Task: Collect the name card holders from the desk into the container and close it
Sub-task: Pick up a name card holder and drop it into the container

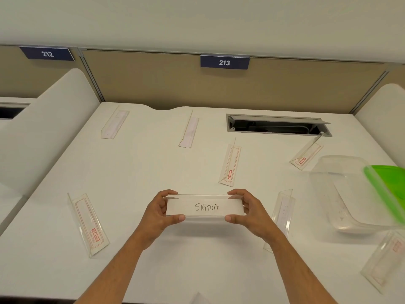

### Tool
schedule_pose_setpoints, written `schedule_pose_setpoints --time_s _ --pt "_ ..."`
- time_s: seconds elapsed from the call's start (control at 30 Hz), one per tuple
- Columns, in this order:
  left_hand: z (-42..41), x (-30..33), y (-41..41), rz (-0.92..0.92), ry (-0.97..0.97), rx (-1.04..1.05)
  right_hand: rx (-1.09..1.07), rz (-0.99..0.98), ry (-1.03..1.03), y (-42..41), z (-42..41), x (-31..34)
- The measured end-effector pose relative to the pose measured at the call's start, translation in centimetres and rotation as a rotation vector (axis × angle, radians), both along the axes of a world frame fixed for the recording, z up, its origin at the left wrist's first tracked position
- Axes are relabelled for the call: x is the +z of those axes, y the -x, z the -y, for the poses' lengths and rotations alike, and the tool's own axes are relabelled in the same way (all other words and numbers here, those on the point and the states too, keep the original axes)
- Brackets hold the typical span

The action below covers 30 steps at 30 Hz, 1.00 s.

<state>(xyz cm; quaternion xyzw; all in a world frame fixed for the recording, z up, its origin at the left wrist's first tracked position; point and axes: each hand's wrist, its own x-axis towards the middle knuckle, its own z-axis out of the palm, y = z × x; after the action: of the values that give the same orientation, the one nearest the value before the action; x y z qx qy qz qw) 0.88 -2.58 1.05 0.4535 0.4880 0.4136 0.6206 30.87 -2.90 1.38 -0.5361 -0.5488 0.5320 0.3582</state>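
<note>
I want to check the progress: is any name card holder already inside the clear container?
No, the clear container looks empty, and the SIGMA holder is between the left hand and right hand.

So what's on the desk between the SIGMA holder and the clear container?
In the head view, one empty clear holder stands between the SIGMA holder and the container.

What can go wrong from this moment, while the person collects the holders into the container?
1. The SIGMA holder is pinched only at its ends by the left hand and right hand; it may slip.
2. The green lid leans across the container, so it may block the holder.
3. The clear holder lies just beside the right forearm and may get knocked.
</note>
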Motion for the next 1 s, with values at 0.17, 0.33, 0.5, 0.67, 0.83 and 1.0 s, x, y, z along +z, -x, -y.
schedule_pose_setpoints --time_s 0.17,0.33,0.5,0.67,0.83,1.0 --pt "0.2 0.1 -0.4 0.008 -0.003 -0.004 0.0 0.022 -0.016 -0.5 0.2 -0.1" --pt "0.4 0.1 -0.7 0.009 0.0 -0.004 0.024 0.11 -0.027 -1.0 0.3 0.3" --pt "0.3 0.2 -1.2 0.004 -0.004 -0.026 0.042 0.178 -0.051 -1.6 0.5 0.8" --pt "0.2 0.3 -2.0 0.002 -0.013 -0.045 0.041 0.192 -0.052 -2.3 1.0 1.7" --pt "0.0 0.4 -3.1 -0.016 -0.03 -0.073 -0.014 0.183 -0.049 -3.2 1.8 2.2" --pt "-0.5 0.5 -4.6 -0.04 -0.055 -0.11 -0.073 0.2 -0.06 -4.6 2.7 2.6"
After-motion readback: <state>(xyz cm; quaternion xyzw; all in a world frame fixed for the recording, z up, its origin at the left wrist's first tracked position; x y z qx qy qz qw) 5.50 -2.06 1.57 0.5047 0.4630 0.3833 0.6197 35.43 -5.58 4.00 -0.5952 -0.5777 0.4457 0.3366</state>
